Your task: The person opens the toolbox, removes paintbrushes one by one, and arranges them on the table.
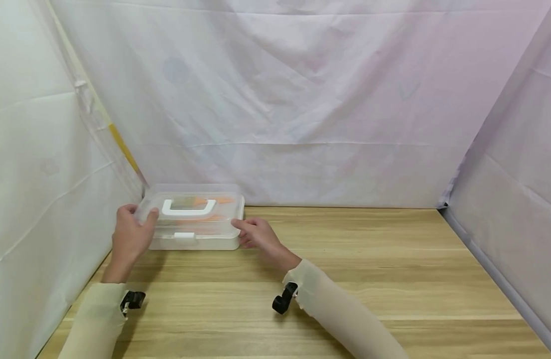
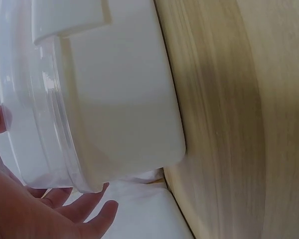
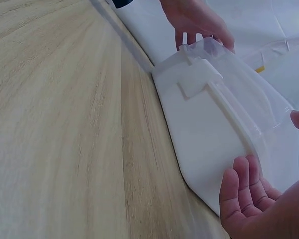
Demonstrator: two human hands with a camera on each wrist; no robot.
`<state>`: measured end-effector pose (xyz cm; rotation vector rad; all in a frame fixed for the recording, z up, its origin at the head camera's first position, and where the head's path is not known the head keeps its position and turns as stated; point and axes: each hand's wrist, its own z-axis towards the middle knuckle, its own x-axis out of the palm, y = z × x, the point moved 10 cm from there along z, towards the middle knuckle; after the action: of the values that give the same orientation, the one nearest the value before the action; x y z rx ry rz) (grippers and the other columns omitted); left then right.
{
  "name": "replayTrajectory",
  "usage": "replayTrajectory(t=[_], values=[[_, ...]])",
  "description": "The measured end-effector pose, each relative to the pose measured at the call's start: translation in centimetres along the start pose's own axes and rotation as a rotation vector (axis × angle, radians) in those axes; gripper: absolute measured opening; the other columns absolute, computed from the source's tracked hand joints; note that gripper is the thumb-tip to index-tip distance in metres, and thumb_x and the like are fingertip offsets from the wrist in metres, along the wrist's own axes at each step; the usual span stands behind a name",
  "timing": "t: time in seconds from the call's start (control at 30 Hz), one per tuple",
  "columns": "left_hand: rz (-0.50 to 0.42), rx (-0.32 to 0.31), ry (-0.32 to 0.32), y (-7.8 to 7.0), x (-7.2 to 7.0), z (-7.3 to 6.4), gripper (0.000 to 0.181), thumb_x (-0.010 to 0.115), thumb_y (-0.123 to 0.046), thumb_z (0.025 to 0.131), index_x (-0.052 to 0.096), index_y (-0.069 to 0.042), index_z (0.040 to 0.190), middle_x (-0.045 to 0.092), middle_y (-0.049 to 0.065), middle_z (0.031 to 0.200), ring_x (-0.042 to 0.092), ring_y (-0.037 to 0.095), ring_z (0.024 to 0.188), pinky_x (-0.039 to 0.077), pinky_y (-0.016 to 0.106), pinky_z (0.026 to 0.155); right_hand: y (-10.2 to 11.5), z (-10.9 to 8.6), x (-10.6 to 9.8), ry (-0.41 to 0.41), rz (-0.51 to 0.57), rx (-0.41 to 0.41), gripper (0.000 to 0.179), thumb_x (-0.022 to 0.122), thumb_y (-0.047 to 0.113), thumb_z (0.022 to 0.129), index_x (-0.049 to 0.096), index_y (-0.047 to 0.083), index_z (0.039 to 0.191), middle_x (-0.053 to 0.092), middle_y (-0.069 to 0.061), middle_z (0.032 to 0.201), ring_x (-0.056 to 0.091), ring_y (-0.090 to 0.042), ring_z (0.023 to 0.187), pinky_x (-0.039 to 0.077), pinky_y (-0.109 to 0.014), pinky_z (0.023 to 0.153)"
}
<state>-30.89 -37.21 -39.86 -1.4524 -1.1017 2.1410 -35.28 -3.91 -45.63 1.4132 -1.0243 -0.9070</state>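
A plastic storage box with a clear lid, a white folding handle and a white front latch sits on the table at the back left. Orange shapes show through its lid. My left hand grips the left end, thumb on the lid and fingers down the side; the left wrist view shows those fingers curving under the lid's rim. At the right end, my right hand holds the front corner with its thumb over the lid edge. Its fingers lie along the box's side in the right wrist view.
The box stands on a wood-grain table, close to the white cloth hanging at the back. Another cloth wall rises just left of my left hand, and a third bounds the right side.
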Motion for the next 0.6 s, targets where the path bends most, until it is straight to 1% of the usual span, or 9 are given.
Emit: replayTrajectory(t=[0.13, 0.3, 0.47, 0.6], values=[[0.01, 0.006, 0.011, -0.5, 0.4, -0.3, 0.079, 0.054, -0.051, 0.111, 0.031, 0.008, 0.158, 0.046, 0.041, 0.151, 0.05, 0.063, 0.127, 0.041, 0.075, 0.101, 0.0, -0.2, -0.6, -0.006, 0.002, -0.003, 0.039, 0.076, 0.041, 0.105, 0.067, 0.004, 0.094, 0.067, -0.009, 0.088, 0.071, -0.029, 0.082, 0.065, -0.043, 0.08], [0.026, 0.025, 0.024, -1.2, 0.7, -0.7, 0.081, 0.053, -0.053, 0.111, 0.031, 0.009, 0.158, 0.047, 0.041, 0.148, 0.053, 0.062, 0.122, 0.043, 0.074, 0.097, -0.2, -0.5, -1.1, -0.01, 0.025, -0.003, 0.037, 0.076, 0.039, 0.104, 0.066, 0.006, 0.092, 0.065, -0.004, 0.085, 0.068, -0.021, 0.077, 0.064, -0.04, 0.078], [0.036, 0.07, 0.028, -1.8, 1.1, -0.9, 0.081, 0.054, -0.053, 0.111, 0.033, 0.01, 0.156, 0.05, 0.04, 0.141, 0.056, 0.056, 0.113, 0.046, 0.07, 0.09, -0.3, -0.8, -1.8, -0.015, 0.024, -0.002, 0.036, 0.075, 0.041, 0.105, 0.066, 0.007, 0.097, 0.064, -0.003, 0.087, 0.068, -0.021, 0.078, 0.064, -0.038, 0.077], [0.037, 0.107, 0.038, -2.4, 1.4, -1.2, 0.08, 0.055, -0.053, 0.111, 0.034, 0.011, 0.155, 0.051, 0.039, 0.14, 0.056, 0.053, 0.114, 0.046, 0.069, 0.091, -0.5, -0.9, -2.5, -0.013, 0.036, 0.003, 0.035, 0.075, 0.04, 0.105, 0.067, 0.006, 0.102, 0.064, -0.006, 0.089, 0.067, -0.023, 0.079, 0.063, -0.038, 0.077]])
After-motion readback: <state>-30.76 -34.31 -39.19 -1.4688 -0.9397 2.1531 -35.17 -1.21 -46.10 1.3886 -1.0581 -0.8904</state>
